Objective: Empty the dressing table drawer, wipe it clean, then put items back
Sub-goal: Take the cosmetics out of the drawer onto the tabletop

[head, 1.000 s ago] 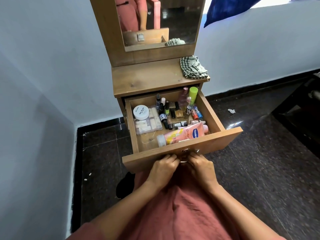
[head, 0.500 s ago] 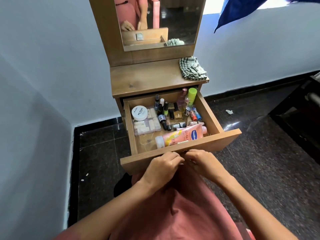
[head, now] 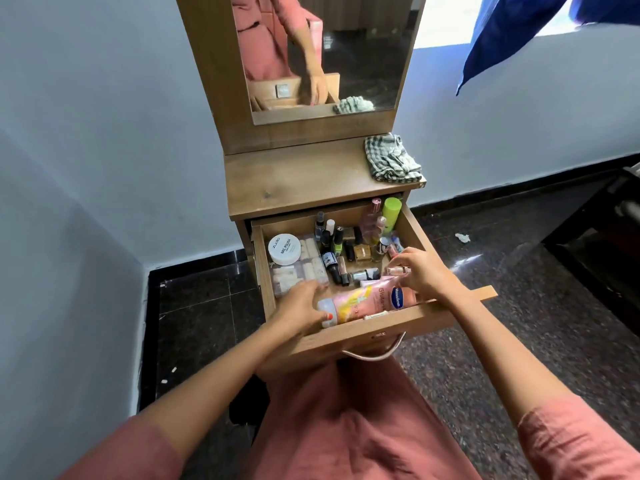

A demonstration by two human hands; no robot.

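The wooden drawer (head: 414,230) of the dressing table stands pulled out, full of cosmetics. Along its front lies a pink lotion tube (head: 367,301); my left hand (head: 301,303) is closed around the tube's white cap end. My right hand (head: 420,271) is inside the drawer at the right and pinches a small pink bottle (head: 398,270) in its fingertips. Further back are a white round jar (head: 284,249), a clear box of pads (head: 298,271), several small nail polish bottles (head: 334,251) and a green bottle (head: 391,211).
A checked cloth (head: 391,159) lies on the right of the wooden tabletop (head: 304,181), below the mirror (head: 363,46). The drawer's metal handle (head: 374,356) hangs over my lap. Dark tiled floor (head: 519,306) surrounds the table, and walls are close at left and behind.
Both hands left the drawer's front handle and reached into the drawer. The left one closed on the lotion tube and the right one on a small pink bottle.
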